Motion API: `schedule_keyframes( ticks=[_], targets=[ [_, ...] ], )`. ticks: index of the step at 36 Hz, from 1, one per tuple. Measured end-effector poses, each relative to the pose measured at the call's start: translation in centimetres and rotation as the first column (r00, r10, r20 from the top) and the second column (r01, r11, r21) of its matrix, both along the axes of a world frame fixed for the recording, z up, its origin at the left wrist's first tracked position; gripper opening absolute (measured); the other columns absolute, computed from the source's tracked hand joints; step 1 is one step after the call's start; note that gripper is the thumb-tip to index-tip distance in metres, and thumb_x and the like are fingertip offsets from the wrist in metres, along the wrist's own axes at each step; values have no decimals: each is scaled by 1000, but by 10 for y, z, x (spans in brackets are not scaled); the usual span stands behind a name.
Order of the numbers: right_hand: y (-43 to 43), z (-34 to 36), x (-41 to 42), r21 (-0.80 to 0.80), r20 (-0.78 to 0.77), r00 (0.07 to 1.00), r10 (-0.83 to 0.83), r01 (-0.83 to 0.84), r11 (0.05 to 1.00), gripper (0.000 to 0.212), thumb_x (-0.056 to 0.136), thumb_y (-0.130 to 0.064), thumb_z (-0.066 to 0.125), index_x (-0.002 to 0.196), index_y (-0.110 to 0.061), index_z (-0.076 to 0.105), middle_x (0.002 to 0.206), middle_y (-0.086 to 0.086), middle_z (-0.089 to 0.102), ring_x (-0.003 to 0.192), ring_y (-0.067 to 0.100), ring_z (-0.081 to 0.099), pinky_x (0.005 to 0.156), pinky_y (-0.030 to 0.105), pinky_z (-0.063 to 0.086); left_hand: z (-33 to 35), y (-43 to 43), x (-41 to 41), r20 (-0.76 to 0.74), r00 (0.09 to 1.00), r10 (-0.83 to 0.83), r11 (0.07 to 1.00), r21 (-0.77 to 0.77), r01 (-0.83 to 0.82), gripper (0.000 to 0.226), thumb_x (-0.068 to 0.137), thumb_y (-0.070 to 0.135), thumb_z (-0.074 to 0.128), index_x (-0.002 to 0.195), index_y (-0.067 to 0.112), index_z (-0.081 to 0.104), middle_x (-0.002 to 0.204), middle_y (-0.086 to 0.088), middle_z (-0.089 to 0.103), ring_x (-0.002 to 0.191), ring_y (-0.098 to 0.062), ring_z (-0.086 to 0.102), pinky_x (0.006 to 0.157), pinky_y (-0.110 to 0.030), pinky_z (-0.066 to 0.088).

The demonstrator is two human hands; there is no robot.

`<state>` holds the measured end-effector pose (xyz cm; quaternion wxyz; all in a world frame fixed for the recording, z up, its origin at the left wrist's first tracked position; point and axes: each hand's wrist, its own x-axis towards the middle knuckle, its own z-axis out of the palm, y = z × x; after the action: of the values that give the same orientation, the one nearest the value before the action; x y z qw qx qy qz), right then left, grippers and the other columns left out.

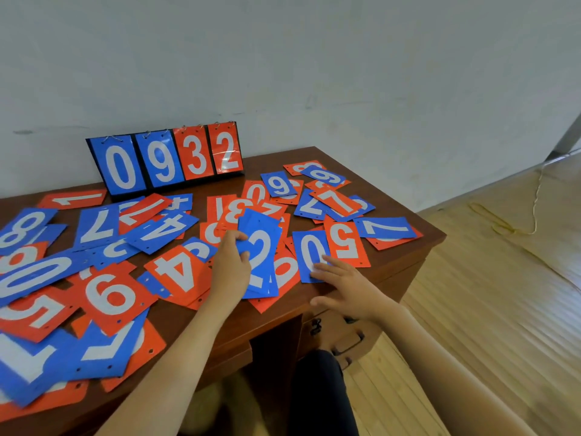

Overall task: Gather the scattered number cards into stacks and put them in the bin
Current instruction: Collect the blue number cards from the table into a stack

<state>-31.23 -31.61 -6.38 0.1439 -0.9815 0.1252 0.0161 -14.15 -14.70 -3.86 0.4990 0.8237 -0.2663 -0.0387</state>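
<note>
Blue and red number cards lie scattered and overlapping across a dark wooden desk (283, 313). My left hand (231, 265) grips a small stack of blue cards (262, 256), a white 2 on top, lifted a little above the desk near its front edge. My right hand (345, 286) has its fingers spread and straight, the fingertips pressing on a blue 0 card (311, 253) lying flat just right of the stack. A red 5 card (345, 243) sits beside the 0. No bin is in view.
A flip scoreboard (169, 158) reading 0932 stands at the desk's back against a white wall. A drawer with a metal handle (342, 338) sits below the desk's front. Wooden floor (471, 309) with a yellow cord (515, 228) lies to the right.
</note>
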Motion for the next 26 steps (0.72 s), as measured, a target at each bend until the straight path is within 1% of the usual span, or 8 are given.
schedule_keyframes(
  ticks=[3, 8, 12, 16, 19, 22, 24, 26],
  targets=[
    [2, 3, -1, 9, -31, 999, 13, -13, 1000, 56, 91, -44, 56, 142, -31, 38, 151, -10, 33, 141, 8, 24, 116, 31, 20, 1, 5, 2, 16, 1000, 15, 1000, -14, -14, 24, 94, 0, 47, 115, 11, 47, 126, -6, 50, 117, -19, 50, 64, -11, 39],
    [6, 3, 0, 24, -17, 998, -60, 60, 998, 51, 94, -19, 55, 139, -38, 41, 141, -8, 48, 130, 12, 42, 105, 29, 36, 3, 9, 3, 37, 999, 25, 999, -36, -24, 24, 93, 0, 48, 115, 11, 47, 127, -6, 50, 121, -18, 48, 79, -19, 44],
    [5, 1, 0, 79, 0, 998, -55, 55, 995, 47, 95, -12, 54, 135, -36, 48, 136, -10, 54, 125, 9, 48, 98, 19, 37, 4, 13, 1, 49, 998, 36, 998, -50, -34, 25, 93, -1, 47, 116, 10, 47, 127, -7, 50, 122, -18, 47, 82, -20, 43],
    [5, 15, -2, 149, 29, 999, -29, 24, 988, 35, 95, -13, 52, 126, -29, 58, 128, -11, 59, 117, 0, 50, 100, 18, 40, 5, 18, 3, 29, 998, 48, 997, -66, -46, 25, 93, -1, 47, 116, 10, 47, 128, -7, 49, 122, -18, 47, 79, -17, 42],
    [7, 34, 1, 232, 197, 972, -125, 77, 970, 28, 96, -15, 52, 120, -23, 61, 119, -10, 61, 108, 0, 52, 95, 19, 44, 6, 22, 5, 7, 998, 60, 995, -83, -59, 25, 93, -1, 48, 115, 11, 48, 128, -7, 50, 122, -19, 47, 80, -19, 43],
    [7, 52, 15, 231, 413, 874, -256, 171, 958, 26, 95, -14, 54, 118, -20, 63, 114, -3, 65, 105, 11, 58, 80, 14, 44, 7, 23, 8, -14, 997, 73, 994, -82, -74, 24, 93, 0, 48, 114, 12, 48, 128, -6, 50, 123, -19, 46, 79, -19, 42],
    [8, 63, 27, 217, 490, 827, -276, 191, 957, 27, 94, -13, 55, 120, -14, 62, 117, 3, 65, 109, 15, 58, 72, 8, 42, 10, 23, 8, -28, 997, 75, 993, -89, -78, 24, 93, 0, 48, 113, 13, 47, 129, -6, 50, 123, -19, 46, 77, -17, 41],
    [9, 77, 38, 230, 545, 790, -280, 180, 956, 27, 94, -13, 55, 120, -12, 62, 118, 5, 64, 108, 14, 58, 67, 5, 43, 13, 23, 8, -38, 996, 76, 991, -107, -79, 24, 94, 1, 48, 114, 14, 48, 129, -6, 50, 123, -19, 47, 72, -14, 42]
  ],
)
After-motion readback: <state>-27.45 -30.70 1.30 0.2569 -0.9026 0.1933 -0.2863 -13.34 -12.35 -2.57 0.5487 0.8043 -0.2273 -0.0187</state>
